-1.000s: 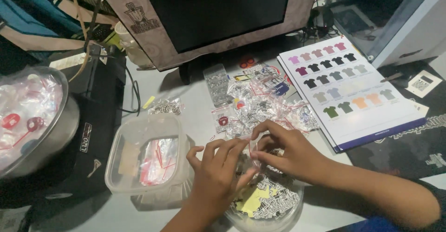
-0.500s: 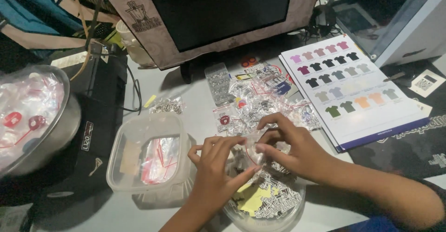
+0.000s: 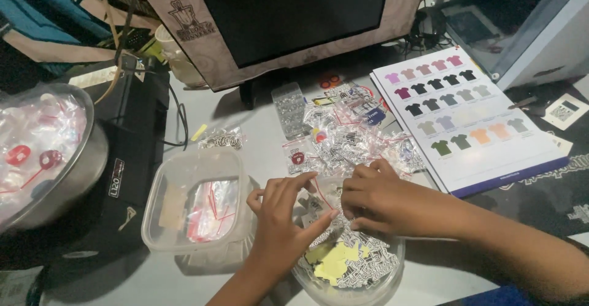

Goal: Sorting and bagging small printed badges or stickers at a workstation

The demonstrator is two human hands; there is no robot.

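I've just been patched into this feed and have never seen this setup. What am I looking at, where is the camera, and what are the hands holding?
There is no machine here: a person works with two bare hands, filmed by one camera on their head looking down at a grey desk. The left hand and right hand hold a small clear bag together over a clear bowl of stickers. Beside it stands a plastic tub, behind it a pile of filled bags. A shirt colour chart lies to the right, a metal bowl to the left, a monitor behind.

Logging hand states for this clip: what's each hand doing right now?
Left hand: fingers pinching a small clear bag.
Right hand: closed on the same bag, above the round bowl.
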